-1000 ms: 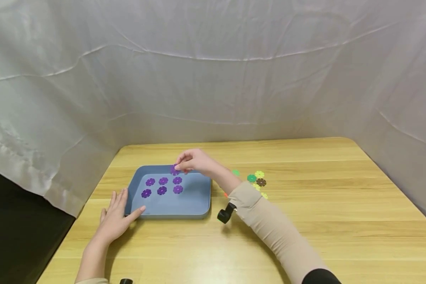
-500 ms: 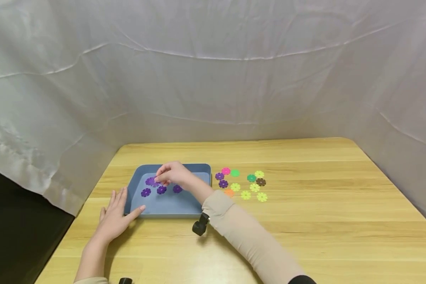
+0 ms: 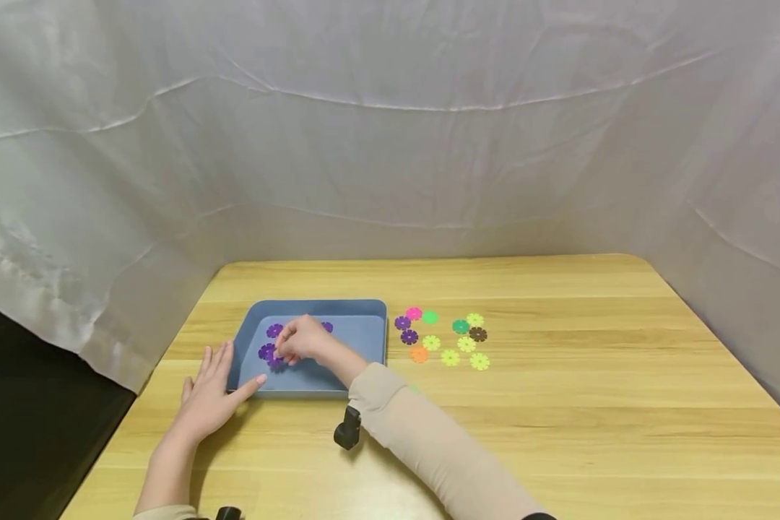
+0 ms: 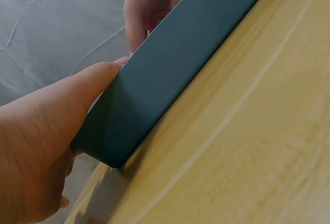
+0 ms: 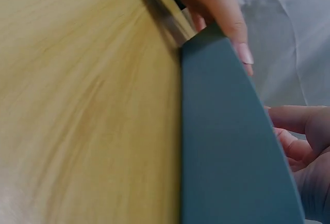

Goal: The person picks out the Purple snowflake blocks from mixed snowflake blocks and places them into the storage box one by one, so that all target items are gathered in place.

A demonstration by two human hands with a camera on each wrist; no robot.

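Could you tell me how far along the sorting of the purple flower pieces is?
Several purple pieces already lie in the blue tray. The right hand is setting another down inside while the left hand steadies the tray's corner. Two purple pieces remain on the table.

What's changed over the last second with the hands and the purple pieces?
The right hand moved from the far rim of the blue tray toward its near left corner, carrying a purple flower piece down among those already inside. The left hand stayed resting against the tray's left corner; the loose flower pieces on the table did not move.
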